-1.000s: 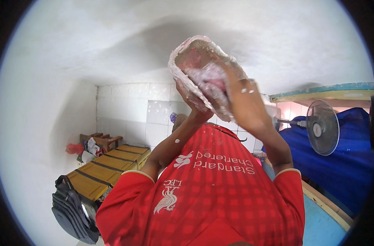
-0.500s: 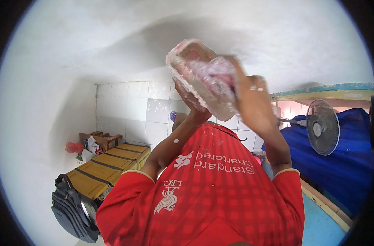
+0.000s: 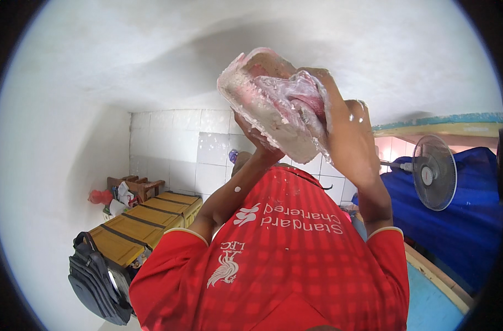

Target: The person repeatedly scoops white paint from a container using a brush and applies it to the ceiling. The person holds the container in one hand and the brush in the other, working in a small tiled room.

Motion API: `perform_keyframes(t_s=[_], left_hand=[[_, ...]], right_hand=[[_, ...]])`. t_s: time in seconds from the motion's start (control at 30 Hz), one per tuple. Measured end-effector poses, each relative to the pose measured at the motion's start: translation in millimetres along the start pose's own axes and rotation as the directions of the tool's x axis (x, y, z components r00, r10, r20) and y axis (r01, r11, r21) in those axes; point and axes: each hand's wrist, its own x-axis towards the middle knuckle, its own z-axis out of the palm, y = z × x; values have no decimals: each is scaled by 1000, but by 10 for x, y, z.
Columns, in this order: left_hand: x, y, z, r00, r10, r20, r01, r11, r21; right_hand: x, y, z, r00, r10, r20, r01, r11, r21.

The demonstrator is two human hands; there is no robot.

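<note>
Holding a tub near 12 o'clock, a wad bunched inside it.
The right hand, toward 1 o'clock, reads sharp where half a second ago it blurred, so its motion over the tub has probably slowed or paused, with the work inside not visibly finished, pink and white residue still coating it; its fingers bend closed around the wad, tips hidden; the left hand, at 12 o'clock, curls under the tub's near side, partly closed in support, fingertips out of sight; compared with the earlier frame, the tub is tipped so that more of its near side shows, and its far-left end sits slightly farther toward 11 o'clock; the fan at 3 o'clock looks unmoved.
</note>
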Motion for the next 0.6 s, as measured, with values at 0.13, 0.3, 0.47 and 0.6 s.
perform_keyframes(t_s=[0.13, 0.3, 0.47, 0.6], left_hand=[[15, 97, 58, 998, 64, 20, -66, 996, 68], [-10, 239, 128, 989, 142, 44, -148, 976, 163], [41, 359, 145, 972, 228, 61, -236, 936, 261], [67, 474, 196, 954, 286, 92, -300, 900, 316]], right_hand=[[39, -39, -27, 989, 128, 77, -135, 987, 88], [68, -81, -168, 992, 122, -28, -114, 975, 192], [132, -192, -564, 945, 289, 152, -309, 942, 130], [161, -82, -392, 995, 92, 50, -100, 973, 207]])
